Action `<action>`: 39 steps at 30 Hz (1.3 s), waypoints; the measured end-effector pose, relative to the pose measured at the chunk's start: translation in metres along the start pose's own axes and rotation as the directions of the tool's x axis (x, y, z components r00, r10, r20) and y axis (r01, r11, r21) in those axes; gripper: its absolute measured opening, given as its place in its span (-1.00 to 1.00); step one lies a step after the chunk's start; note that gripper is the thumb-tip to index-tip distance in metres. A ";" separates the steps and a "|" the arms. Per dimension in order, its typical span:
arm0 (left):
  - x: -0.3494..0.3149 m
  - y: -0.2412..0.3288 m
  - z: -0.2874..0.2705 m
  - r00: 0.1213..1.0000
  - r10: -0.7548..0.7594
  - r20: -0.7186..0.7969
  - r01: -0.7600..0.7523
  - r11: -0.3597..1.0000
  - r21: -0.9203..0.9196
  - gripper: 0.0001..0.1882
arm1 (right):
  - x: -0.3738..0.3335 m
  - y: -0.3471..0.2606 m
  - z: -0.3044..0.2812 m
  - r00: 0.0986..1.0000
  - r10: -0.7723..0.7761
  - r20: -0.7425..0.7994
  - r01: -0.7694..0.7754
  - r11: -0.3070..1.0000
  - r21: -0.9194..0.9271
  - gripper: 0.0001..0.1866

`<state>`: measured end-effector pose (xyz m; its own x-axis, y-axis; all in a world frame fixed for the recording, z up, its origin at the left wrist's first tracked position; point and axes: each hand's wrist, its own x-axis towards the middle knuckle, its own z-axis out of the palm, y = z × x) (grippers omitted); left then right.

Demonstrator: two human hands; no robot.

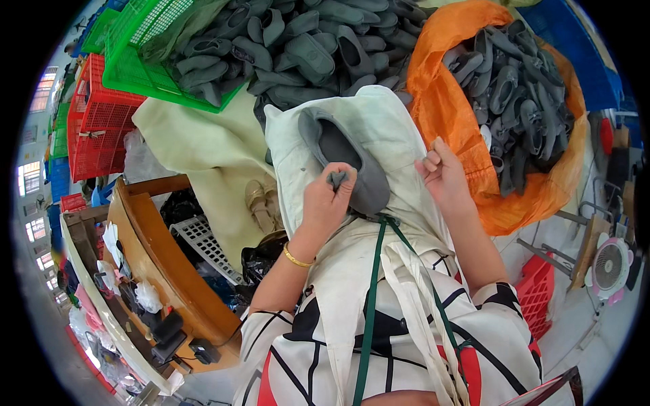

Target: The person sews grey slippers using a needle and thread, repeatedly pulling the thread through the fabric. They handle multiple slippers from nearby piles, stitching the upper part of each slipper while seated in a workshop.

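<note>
A dark grey slip-on shoe (371, 177) lies on the white cloth (399, 128) over my lap, its opening facing up. At the shoe's left side is my left hand (329, 199), closed, with a small grey piece (336, 178) pinched between thumb and finger. I cannot tell whether that piece joins the shoe. My right hand (441, 177) is raised to the right of the shoe, apart from it, with fingers curled together. Anything in its fingertips is too small to make out.
A large heap of grey shoes (308, 57) lies ahead, beside a green crate (162, 84). An orange sack (433, 61) at right holds more shoes. Red crates (101, 122) and a wooden desk (162, 271) stand left; a small fan (611, 265) is far right.
</note>
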<state>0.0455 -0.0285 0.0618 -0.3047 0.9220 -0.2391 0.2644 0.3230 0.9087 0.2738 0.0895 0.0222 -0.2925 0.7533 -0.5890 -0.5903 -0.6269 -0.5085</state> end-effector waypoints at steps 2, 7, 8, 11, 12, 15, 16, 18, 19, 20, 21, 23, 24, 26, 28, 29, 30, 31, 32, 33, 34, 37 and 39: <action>0.003 -0.006 0.007 1.000 -0.011 0.001 0.011 0.996 0.093 -0.75 | 0.007 -0.007 -0.004 0.997 -0.068 -0.021 0.069 0.994 0.086 -0.83; 0.016 -0.021 -0.010 0.984 -0.026 0.174 -0.046 0.918 0.393 -0.65 | 0.007 -0.042 -0.018 0.969 -0.224 -0.104 0.237 0.962 0.137 -0.81; 0.022 -0.019 -0.021 0.971 -0.033 0.236 -0.072 0.903 0.423 -0.64 | 0.010 -0.051 -0.031 0.948 -0.284 -0.147 0.303 0.944 0.130 -0.80; 0.030 -0.025 -0.032 0.921 -0.074 0.383 -0.079 0.926 0.368 -0.66 | 0.019 -0.063 -0.063 0.880 -0.405 -0.247 0.438 0.894 0.095 -0.79; 0.031 -0.028 -0.033 0.901 -0.083 0.426 -0.068 0.943 0.326 -0.67 | 0.017 -0.061 -0.065 0.866 -0.424 -0.266 0.459 0.885 0.083 -0.80; 0.017 -0.033 -0.016 0.959 -0.005 0.282 0.001 1.000 0.016 -0.71 | 0.015 -0.056 -0.070 0.826 -0.495 -0.270 0.518 0.855 0.018 -0.85; 0.012 -0.033 -0.016 0.978 0.032 0.207 -0.045 0.997 0.061 -0.72 | 0.014 -0.054 -0.070 0.813 -0.520 -0.262 0.537 0.844 -0.009 -0.86; 0.006 -0.028 -0.016 0.990 0.124 0.062 -0.132 0.979 0.157 -0.72 | 0.012 -0.053 -0.067 0.805 -0.545 -0.233 0.549 0.834 -0.056 -0.88; 0.001 -0.029 -0.015 0.988 0.140 0.060 -0.149 0.972 0.180 -0.73 | 0.011 -0.052 -0.065 0.801 -0.557 -0.218 0.554 0.828 -0.080 -0.88; -0.006 -0.030 -0.013 0.986 0.157 0.051 -0.164 0.965 0.204 -0.73 | 0.011 -0.052 -0.062 0.782 -0.591 -0.199 0.578 0.807 -0.121 -0.90; -0.011 -0.030 -0.012 0.984 0.173 0.043 -0.178 0.957 0.227 -0.74 | 0.011 -0.051 -0.060 0.762 -0.623 -0.179 0.601 0.782 -0.162 -0.91; -0.015 -0.030 -0.008 0.991 -0.073 0.110 0.076 0.997 -0.020 -0.75 | 0.008 -0.047 -0.047 0.738 -0.664 -0.121 0.619 0.737 -0.271 -0.90; -0.017 -0.030 -0.007 0.968 -0.187 0.165 0.210 0.968 -0.134 -0.76 | 0.003 -0.043 -0.034 0.735 -0.672 -0.086 0.614 0.714 -0.337 -0.88; -0.015 -0.028 -0.009 0.921 -0.303 0.246 0.382 0.826 -0.414 -0.76 | -0.001 -0.030 -0.021 0.793 -0.609 0.008 0.563 0.728 -0.391 -0.85; -0.012 -0.031 -0.011 0.886 -0.336 0.319 0.463 0.678 -0.571 -0.75 | -0.003 -0.011 -0.018 0.884 -0.451 0.120 0.461 0.801 -0.382 -0.83; -0.013 -0.035 -0.013 0.885 -0.326 0.333 0.466 0.641 -0.610 -0.74 | -0.010 -0.001 -0.012 0.933 -0.311 0.181 0.359 0.821 -0.444 -0.84; -0.012 -0.037 -0.013 0.883 -0.314 0.350 0.470 0.602 -0.645 -0.73 | -0.018 0.008 -0.005 0.960 -0.164 0.227 0.260 0.821 -0.508 -0.85; -0.012 -0.039 -0.013 0.877 -0.320 0.360 0.481 0.576 -0.661 -0.72 | -0.025 0.015 0.005 0.974 -0.052 0.219 0.179 0.770 -0.613 -0.85; -0.012 -0.040 -0.014 0.872 -0.327 0.365 0.490 0.550 -0.676 -0.72 | -0.031 0.023 0.015 0.978 0.062 0.201 0.100 0.700 -0.707 -0.84; -0.012 -0.041 -0.014 0.866 -0.332 0.374 0.499 0.523 -0.691 -0.72 | -0.035 0.033 0.023 0.964 0.088 0.250 0.132 0.662 -0.738 -0.84; -0.012 -0.043 -0.014 0.865 -0.334 0.374 0.499 0.507 -0.703 -0.72 | -0.038 0.041 0.030 0.948 0.115 0.298 0.165 0.623 -0.765 -0.84; -0.015 -0.046 -0.011 0.868 -0.335 0.366 0.491 0.470 -0.734 -0.73 | -0.045 0.053 0.042 0.918 0.205 0.339 0.195 0.510 -0.838 -0.83; -0.016 -0.047 -0.009 0.874 -0.329 0.358 0.479 0.460 -0.748 -0.73 | -0.043 0.059 0.041 0.901 0.171 0.398 0.286 0.455 -0.843 -0.83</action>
<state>0.0295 -0.0599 0.0262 -0.0261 0.7757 -0.6305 -0.7087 0.4304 0.5590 0.2210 0.0284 0.0434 -0.6638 0.6511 -0.3681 0.2820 -0.2380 -0.9294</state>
